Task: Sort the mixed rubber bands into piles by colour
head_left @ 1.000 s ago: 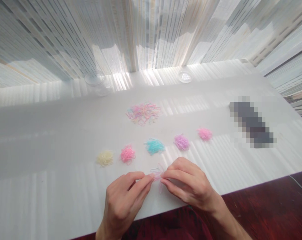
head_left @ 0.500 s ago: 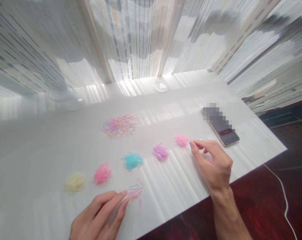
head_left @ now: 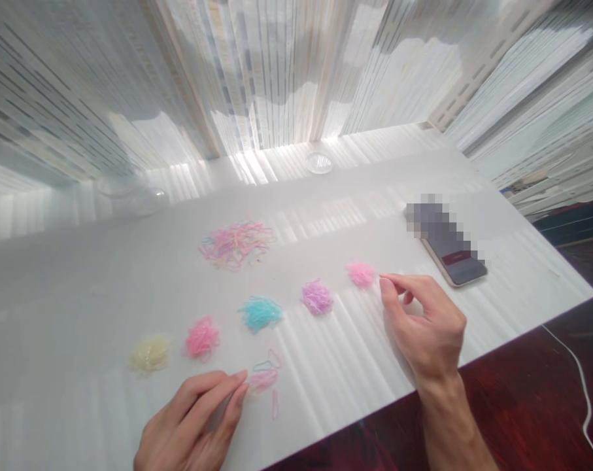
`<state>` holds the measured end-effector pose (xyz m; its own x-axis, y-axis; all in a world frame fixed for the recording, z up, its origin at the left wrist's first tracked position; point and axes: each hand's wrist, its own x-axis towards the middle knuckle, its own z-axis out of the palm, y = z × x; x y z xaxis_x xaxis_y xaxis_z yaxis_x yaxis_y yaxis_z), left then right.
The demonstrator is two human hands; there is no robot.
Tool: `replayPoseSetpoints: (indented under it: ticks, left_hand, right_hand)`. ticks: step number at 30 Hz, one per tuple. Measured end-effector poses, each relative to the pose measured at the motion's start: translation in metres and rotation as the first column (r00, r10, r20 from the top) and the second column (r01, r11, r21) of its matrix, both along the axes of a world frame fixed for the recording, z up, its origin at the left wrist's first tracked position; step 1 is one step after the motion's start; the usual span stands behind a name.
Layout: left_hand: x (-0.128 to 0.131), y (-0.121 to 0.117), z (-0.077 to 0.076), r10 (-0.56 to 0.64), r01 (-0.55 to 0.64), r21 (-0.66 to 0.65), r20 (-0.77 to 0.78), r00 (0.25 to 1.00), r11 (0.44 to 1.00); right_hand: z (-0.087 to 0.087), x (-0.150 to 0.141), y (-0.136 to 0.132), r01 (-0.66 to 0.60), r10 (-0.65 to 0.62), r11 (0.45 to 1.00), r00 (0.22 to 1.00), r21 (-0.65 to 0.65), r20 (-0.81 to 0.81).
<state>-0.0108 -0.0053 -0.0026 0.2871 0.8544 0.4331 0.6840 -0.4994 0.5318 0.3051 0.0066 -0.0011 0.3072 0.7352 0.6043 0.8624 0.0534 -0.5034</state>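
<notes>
My left hand (head_left: 195,418) is at the table's front, its thumb and fingertips pinched at the edge of a small mixed bunch of rubber bands (head_left: 263,379), pink with one bluish. Whether a band is between the fingertips I cannot make out. My right hand (head_left: 426,324) rests beside a light pink pile of rubber bands (head_left: 361,275), thumb and forefinger pinched, contents hidden. Between the hands run a purple pile (head_left: 317,297), a turquoise pile (head_left: 261,314) and a deeper pink pile (head_left: 202,337). A pale yellow pile (head_left: 150,353) lies at the left end.
A larger mixed pile of bands (head_left: 237,244) lies farther back on the white table (head_left: 80,288). A phone (head_left: 456,255) lies at the right. Clear round lids or dishes (head_left: 318,163) stand near the striped curtain (head_left: 257,72). A white cable (head_left: 573,366) hangs beyond the right edge.
The camera view has shifted slightly, so the phone appears farther right. Both hands stay almost in place; the left fingertips sit slightly farther back from the small mixed bunch.
</notes>
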Motion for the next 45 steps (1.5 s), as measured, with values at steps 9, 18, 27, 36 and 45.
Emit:
replayPoseSetpoints:
  ticks: [9, 18, 27, 36, 45]
  left_hand:
    - [-0.003, 0.004, -0.001, -0.036, 0.035, 0.03, 0.034, 0.999, 0.999]
    - [-0.007, -0.004, 0.003, -0.113, 0.11, -0.05, -0.07, 0.991, 0.993]
    - [0.002, -0.003, -0.003, -0.109, 0.108, -0.023, -0.065, 0.992, 0.994]
    - [0.004, 0.007, -0.007, -0.129, 0.128, -0.021, -0.047, 0.991, 0.992]
    - [0.004, 0.005, -0.013, -0.12, 0.118, -0.022, -0.078, 0.99, 0.993]
  right_hand:
    - [0.008, -0.048, -0.015, -0.437, 0.437, 0.899, 0.895, 0.015, -0.09]
    - [-0.002, -0.095, -0.019, -0.732, 0.718, 0.632, 0.677, -0.255, -0.162]
    - [-0.008, -0.096, -0.019, -0.728, 0.72, 0.642, 0.68, -0.242, -0.136]
    - [-0.013, -0.094, -0.019, -0.717, 0.697, 0.67, 0.697, -0.195, -0.169]
    - [-0.013, -0.1, -0.017, -0.653, 0.649, 0.729, 0.755, -0.204, -0.093]
